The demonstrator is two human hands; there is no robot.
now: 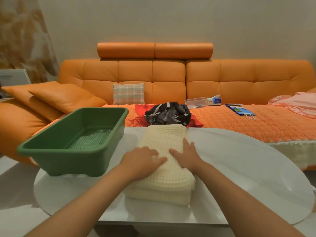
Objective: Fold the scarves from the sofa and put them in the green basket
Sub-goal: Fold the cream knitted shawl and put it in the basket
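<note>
A cream knitted scarf [164, 183] lies folded into a thick rectangle on the white table [239, 168]. My left hand [143, 159] and my right hand [186, 154] both rest flat on top of it, fingers spread, palms down. The green basket [71, 161] stands on the table just left of the scarf, with nothing in it. On the sofa seat behind the table lie a crumpled dark striped scarf [168, 113] and, under it, a red fringed scarf [141, 111].
The orange sofa [222, 76] runs along the back, with orange cushions [65, 98] at left and a checked pillow [128, 93]. A clear box [195, 101], a tissue pack [214, 99], blue booklets [240, 109] and pink cloth [297, 103] lie on the seat at right.
</note>
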